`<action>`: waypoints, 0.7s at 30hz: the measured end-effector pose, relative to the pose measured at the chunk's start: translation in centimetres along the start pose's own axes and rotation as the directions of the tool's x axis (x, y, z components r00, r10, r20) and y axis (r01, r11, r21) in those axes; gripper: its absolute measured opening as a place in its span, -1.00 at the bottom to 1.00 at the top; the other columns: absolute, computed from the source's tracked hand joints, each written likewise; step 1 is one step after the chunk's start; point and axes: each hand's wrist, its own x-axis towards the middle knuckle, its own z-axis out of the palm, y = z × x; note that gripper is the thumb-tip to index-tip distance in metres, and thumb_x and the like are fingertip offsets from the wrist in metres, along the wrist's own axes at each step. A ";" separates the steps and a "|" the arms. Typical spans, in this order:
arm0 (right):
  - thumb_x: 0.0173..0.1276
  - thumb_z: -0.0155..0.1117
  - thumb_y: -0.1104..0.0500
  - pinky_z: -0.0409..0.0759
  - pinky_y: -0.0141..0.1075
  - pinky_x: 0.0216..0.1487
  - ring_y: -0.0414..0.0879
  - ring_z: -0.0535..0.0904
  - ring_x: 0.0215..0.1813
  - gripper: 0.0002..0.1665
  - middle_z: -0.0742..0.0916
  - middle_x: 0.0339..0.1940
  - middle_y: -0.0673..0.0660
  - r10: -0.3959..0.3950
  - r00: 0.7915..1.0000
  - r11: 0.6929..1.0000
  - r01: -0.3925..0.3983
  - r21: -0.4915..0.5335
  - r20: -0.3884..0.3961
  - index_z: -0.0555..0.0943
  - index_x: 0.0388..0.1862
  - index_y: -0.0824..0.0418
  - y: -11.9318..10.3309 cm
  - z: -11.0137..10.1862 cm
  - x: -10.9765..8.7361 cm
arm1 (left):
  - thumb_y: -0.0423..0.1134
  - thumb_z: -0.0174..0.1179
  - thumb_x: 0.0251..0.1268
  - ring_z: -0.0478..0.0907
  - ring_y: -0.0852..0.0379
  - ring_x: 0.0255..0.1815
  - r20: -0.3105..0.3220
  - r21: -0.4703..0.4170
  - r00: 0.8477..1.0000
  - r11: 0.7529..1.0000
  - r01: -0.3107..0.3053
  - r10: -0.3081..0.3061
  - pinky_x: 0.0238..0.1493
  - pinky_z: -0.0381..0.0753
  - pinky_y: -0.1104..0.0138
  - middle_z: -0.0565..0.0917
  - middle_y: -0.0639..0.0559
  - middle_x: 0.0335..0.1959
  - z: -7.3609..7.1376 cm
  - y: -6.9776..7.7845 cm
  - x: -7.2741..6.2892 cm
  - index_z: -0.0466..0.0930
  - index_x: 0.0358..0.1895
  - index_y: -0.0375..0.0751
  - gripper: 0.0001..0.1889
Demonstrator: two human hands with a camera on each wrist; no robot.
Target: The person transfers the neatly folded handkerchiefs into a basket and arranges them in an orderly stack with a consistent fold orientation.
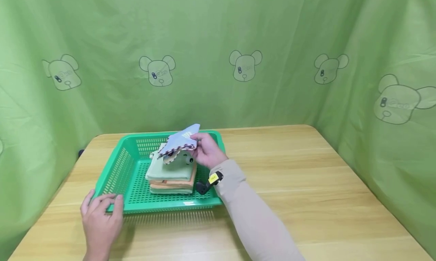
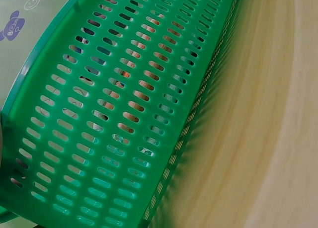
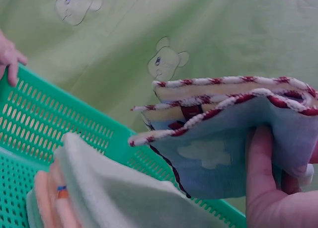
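My right hand [image 1: 208, 151] pinches a folded light blue towel [image 1: 182, 140] with a red-and-white whipped edge, fingers on one side and the thumb on the other. It hangs over a stack of folded towels, a pale green towel [image 1: 169, 169] on top with peach ones [image 1: 172, 185] under it. In the right wrist view the blue towel [image 3: 208, 148] shows several layers and a white patch. The stack sits inside a green plastic basket [image 1: 136, 207]. At the basket's front left corner, my left hand [image 1: 102, 219] holds the rim with bent fingers.
The basket stands on a wooden table [image 1: 289, 170], towards its left side. A green curtain [image 1: 204, 26] printed with bear heads hangs behind and along both sides. Slots run through the basket's wall [image 2: 119, 104]. A black wrist camera [image 1: 206, 186] is on the right sleeve.
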 end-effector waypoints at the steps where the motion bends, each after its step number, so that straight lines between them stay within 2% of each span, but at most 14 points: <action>1: 0.39 -0.10 0.38 0.65 -0.43 -0.27 -0.03 0.70 -0.34 -0.72 0.64 -0.25 0.31 0.002 1.000 1.000 -0.001 -0.019 0.005 0.29 0.03 0.49 0.1 0.1 0.0 | -0.36 0.23 0.15 0.52 -0.20 -0.13 0.003 0.002 1.000 1.000 0.003 -0.003 0.43 -0.02 0.09 0.68 -0.35 -0.34 0.0 0.0 0.0 0.59 -0.56 -0.44 -0.79; 6: 0.40 -0.12 0.39 0.64 -0.43 -0.29 -0.09 0.68 -0.33 -0.82 0.64 -0.26 0.22 -0.019 0.999 0.992 0.025 -0.128 0.048 0.32 -0.04 0.40 0.7 0.2 0.1 | -0.36 0.22 0.17 0.50 -0.13 -0.17 0.017 0.012 1.000 1.000 0.013 -0.013 0.43 -0.01 0.07 0.69 -0.34 -0.34 -0.2 0.1 0.1 0.59 -0.56 -0.45 -0.78; 10: 0.41 -0.12 0.42 0.64 -0.40 -0.18 -0.11 0.68 -0.26 -0.69 0.64 -0.16 0.20 -0.030 0.995 0.972 0.051 -0.228 0.091 0.31 0.11 0.38 1.1 0.3 0.1 | -0.36 0.21 0.18 0.49 -0.10 -0.21 0.022 0.013 1.000 1.000 0.017 -0.017 0.42 0.00 0.08 0.69 -0.33 -0.36 -0.3 0.2 0.0 0.58 -0.58 -0.44 -0.77; 13: 0.43 -0.12 0.44 0.62 -0.33 -0.03 0.00 0.66 -0.04 -0.51 0.59 0.07 0.30 -0.035 0.989 0.954 0.077 -0.290 0.147 0.23 0.32 0.37 1.3 0.4 0.1 | -0.36 0.20 0.18 0.48 -0.08 -0.22 0.026 0.008 1.000 1.000 0.007 -0.007 0.42 -0.01 0.08 0.68 -0.33 -0.36 -0.3 0.3 0.0 0.57 -0.60 -0.44 -0.76; 16: 0.44 -0.13 0.45 0.57 -0.23 0.09 0.18 0.49 0.24 -0.42 0.47 0.27 0.38 -0.023 0.976 0.942 0.095 -0.323 0.218 0.14 0.42 0.36 1.5 0.4 0.2 | -0.36 0.21 0.17 0.47 -0.04 -0.22 0.029 0.005 1.000 1.000 -0.002 0.002 0.42 -0.01 0.08 0.68 -0.33 -0.36 -0.3 0.2 0.0 0.57 -0.61 -0.43 -0.76; 18: 0.45 -0.14 0.47 0.53 -0.18 0.14 0.23 0.35 0.35 -0.41 0.40 0.33 0.40 -0.008 0.966 0.932 0.101 -0.348 0.260 0.10 0.44 0.36 1.6 0.4 0.2 | -0.37 0.21 0.16 0.46 -0.02 -0.21 0.031 0.005 1.000 1.000 -0.005 0.005 0.42 -0.01 0.08 0.69 -0.32 -0.36 -0.3 0.2 0.0 0.57 -0.61 -0.43 -0.77; 21: 0.44 -0.14 0.48 0.54 -0.17 0.14 0.23 0.33 0.37 -0.41 0.43 0.30 0.37 0.033 0.967 0.921 0.069 -0.384 0.252 0.12 0.43 0.35 1.8 0.5 0.5 | -0.36 0.21 0.17 0.46 0.00 -0.21 0.026 0.001 1.000 1.000 -0.011 0.011 0.42 0.00 0.06 0.68 -0.33 -0.36 -0.3 0.2 0.0 0.58 -0.60 -0.43 -0.77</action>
